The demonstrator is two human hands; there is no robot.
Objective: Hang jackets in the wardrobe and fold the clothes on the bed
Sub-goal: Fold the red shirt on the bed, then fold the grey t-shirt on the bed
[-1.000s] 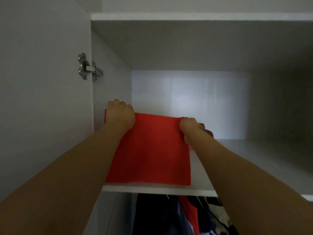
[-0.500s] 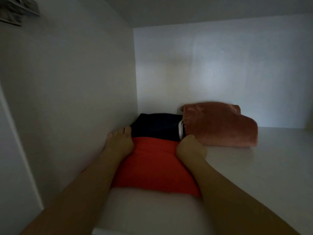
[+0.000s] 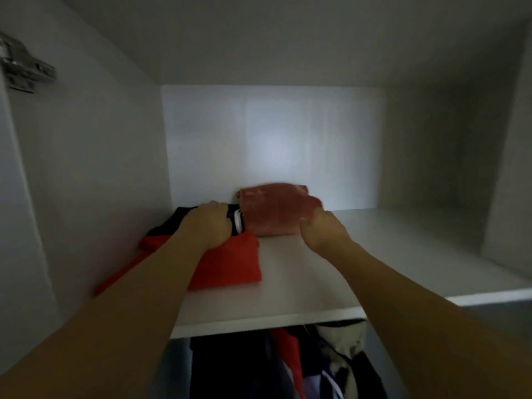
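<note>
Pressing down at centre-left of the frame, your left hand (image 3: pixel 208 226) lies on the folded red garment (image 3: pixel 230 263), fingers curled over its far edge, seemingly gripping. Your right hand (image 3: pixel 322 231), fingers loosely bent and empty, hovers beside the pink folded cloth (image 3: pixel 276 208). Soft, light fabric slumps easily; hold both sides flat so the fold survives on the shelf (image 3: pixel 302 289).

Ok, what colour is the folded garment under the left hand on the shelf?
Bright red, clearest in the head view; the left hand rests on its far edge.
</note>
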